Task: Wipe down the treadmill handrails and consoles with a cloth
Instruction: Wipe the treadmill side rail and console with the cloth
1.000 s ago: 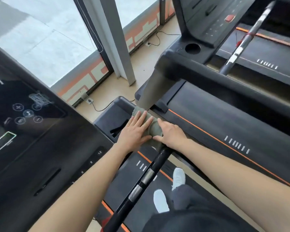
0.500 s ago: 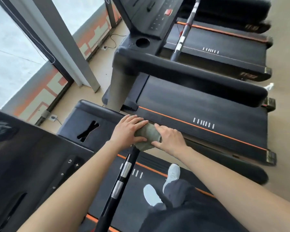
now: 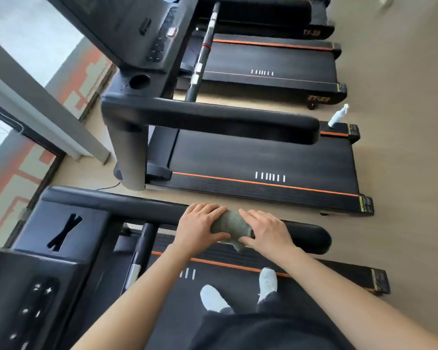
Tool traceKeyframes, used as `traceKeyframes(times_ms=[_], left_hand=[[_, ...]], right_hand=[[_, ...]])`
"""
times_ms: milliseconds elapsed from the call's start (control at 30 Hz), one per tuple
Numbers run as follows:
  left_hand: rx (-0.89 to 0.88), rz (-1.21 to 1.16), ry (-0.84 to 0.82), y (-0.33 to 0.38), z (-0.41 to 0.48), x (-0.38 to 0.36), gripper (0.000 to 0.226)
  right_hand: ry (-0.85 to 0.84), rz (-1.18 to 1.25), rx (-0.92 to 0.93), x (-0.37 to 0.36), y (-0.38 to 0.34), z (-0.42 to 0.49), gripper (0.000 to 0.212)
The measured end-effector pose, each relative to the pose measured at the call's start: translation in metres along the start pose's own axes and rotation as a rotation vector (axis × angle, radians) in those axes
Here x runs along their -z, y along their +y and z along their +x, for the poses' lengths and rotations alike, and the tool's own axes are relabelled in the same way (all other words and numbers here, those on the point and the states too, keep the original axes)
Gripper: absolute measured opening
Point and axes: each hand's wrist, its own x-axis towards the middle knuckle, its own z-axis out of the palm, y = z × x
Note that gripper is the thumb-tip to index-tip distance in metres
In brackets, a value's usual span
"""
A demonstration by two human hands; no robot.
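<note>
A grey-green cloth (image 3: 230, 223) is wrapped over the black padded right handrail (image 3: 127, 203) of the treadmill I stand on. My left hand (image 3: 199, 227) presses the cloth's left end, fingers spread over the rail. My right hand (image 3: 267, 231) grips the cloth's right end, and a corner of the cloth hangs below the rail. The rail's rounded end (image 3: 316, 238) lies just right of my right hand. This treadmill's console (image 3: 23, 299) with its buttons sits at the lower left.
A second treadmill stands beyond, with its own black handrail (image 3: 213, 120) and console (image 3: 137, 34). A pale spray bottle (image 3: 338, 116) stands on its rear deck. Further treadmills line up behind. My white shoes (image 3: 238, 289) are on the belt. Windows and a pillar (image 3: 43, 114) are on the left.
Both hands have slid the cloth along the handrail away from the console toward the rail's free end. The view has swung right and downward.
</note>
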Motion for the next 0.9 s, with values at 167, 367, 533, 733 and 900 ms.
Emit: traceKeyframes(times_ms=[167, 367, 533, 733, 900], left_hand=[[-0.025, -0.039, -0.055, 0.067, 0.022, -0.022, 0.068], [-0.106, -0.026, -0.157, 0.122, 0.05, -0.04, 0.06], [-0.165, -0.025, -0.224, 0.166, 0.069, -0.051, 0.058], [-0.238, 0.059, -0.165, 0.2, 0.077, -0.07, 0.06], [-0.318, 0.092, -0.193, 0.221, 0.093, -0.081, 0.054]], right_hand=[[0.107, 0.031, -0.063, 0.003, 0.066, -0.047, 0.082], [0.094, 0.225, -0.195, 0.012, 0.126, -0.09, 0.078], [0.097, 0.616, -0.338, 0.002, 0.166, -0.124, 0.077], [0.091, 0.809, -0.439, -0.025, 0.186, -0.155, 0.069], [0.207, 0.994, -0.55, -0.038, 0.186, -0.163, 0.063]])
